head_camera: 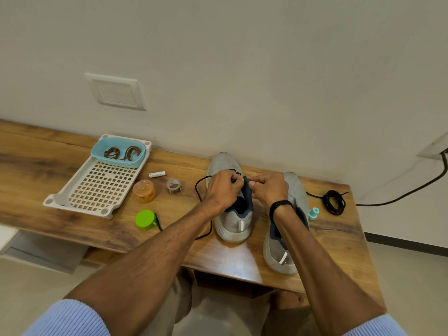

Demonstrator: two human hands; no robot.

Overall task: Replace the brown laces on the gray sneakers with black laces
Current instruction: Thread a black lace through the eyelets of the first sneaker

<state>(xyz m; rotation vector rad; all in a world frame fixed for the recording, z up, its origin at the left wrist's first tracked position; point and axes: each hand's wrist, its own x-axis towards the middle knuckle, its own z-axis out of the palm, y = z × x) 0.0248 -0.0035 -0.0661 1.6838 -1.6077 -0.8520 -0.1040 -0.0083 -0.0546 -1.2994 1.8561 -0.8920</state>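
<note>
One gray sneaker lies toe to the wall, heel toward me. My left hand pinches its black lace, my right hand its tongue

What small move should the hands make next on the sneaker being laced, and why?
Probably draw the black lace through and take up slack: the left hand pinches the lace at the top of the sneaker, the right hand grips the tongue, and a loose loop lies on the table beside it.

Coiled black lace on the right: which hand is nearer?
Right. The right hand, pinching the sneaker's tongue, sits left of the coiled black lace; the left hand, gripping the threaded lace, is farther left.
</note>
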